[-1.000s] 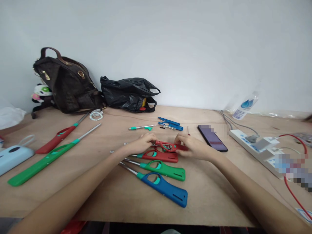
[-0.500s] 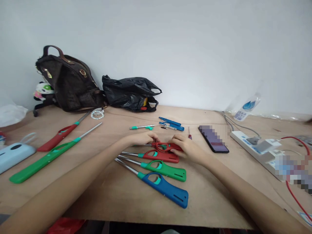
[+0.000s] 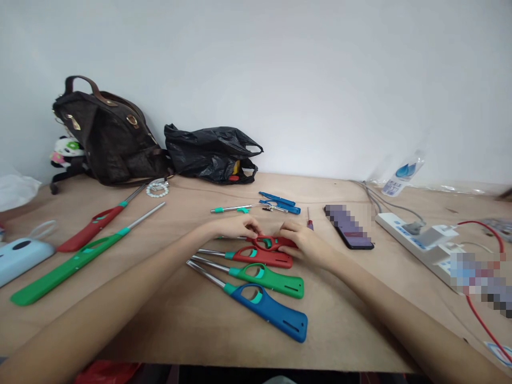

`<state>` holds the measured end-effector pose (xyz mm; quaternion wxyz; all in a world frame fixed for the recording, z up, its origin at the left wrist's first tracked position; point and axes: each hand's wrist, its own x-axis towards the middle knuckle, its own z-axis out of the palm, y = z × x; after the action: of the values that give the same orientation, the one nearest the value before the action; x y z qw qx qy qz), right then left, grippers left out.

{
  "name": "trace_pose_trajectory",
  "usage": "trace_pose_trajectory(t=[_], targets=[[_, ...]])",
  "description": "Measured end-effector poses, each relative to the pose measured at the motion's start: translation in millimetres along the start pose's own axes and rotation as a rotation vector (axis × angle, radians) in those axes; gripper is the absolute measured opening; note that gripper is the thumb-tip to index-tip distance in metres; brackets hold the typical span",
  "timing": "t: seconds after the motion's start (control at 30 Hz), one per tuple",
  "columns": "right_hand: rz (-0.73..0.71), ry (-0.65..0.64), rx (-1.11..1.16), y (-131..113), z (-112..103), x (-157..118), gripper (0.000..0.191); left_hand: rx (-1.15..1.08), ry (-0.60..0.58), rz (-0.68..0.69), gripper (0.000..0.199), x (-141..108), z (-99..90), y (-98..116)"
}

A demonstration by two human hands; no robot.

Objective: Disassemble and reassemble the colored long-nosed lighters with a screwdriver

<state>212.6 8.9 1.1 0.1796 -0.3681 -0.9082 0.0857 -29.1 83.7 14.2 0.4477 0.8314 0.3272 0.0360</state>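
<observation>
Both my hands are at a red gas lighter point(image 3: 269, 243) with a teal trigger, lying crosswise on the table. My left hand point(image 3: 239, 226) pinches its front end near the trigger loop. My right hand point(image 3: 301, 240) has its fingers bent over the handle, covering most of it. Just nearer to me, a second red lighter point(image 3: 264, 257), a green lighter point(image 3: 272, 278) and a blue lighter point(image 3: 270, 310) lie fanned out. Behind my hands are an opened blue casing point(image 3: 280, 202), a metal tube with teal parts point(image 3: 232, 208) and a small screwdriver point(image 3: 310, 223).
On the left lie another red lighter point(image 3: 94, 226), a long green lighter point(image 3: 72, 266), a beaded bracelet point(image 3: 157, 188) and a light-blue device point(image 3: 26, 256). A backpack point(image 3: 108, 133) and black plastic bag point(image 3: 208, 152) stand behind. To the right are a phone point(image 3: 348, 226), power strip point(image 3: 416, 245) and bottle point(image 3: 404, 173).
The red lighter's casing parts appear closer together around the trigger loop. My hands have barely moved and stay on it. The whole view has shifted slightly.
</observation>
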Motion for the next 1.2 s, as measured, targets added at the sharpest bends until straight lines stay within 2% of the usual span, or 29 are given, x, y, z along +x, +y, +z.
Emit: trace_pose_trajectory(t=[0.37,1.2], targets=[[0.012,-0.034,-0.035,-5.2,-0.6,0.5,0.023,-0.118,0.114,0.028,0.023,-2.6,3.1,-5.6],[0.011,0.026,-0.053,-1.2,1.1,1.6,0.02,0.011,0.141,0.055,0.021,-6.7,8.9,-3.5]])
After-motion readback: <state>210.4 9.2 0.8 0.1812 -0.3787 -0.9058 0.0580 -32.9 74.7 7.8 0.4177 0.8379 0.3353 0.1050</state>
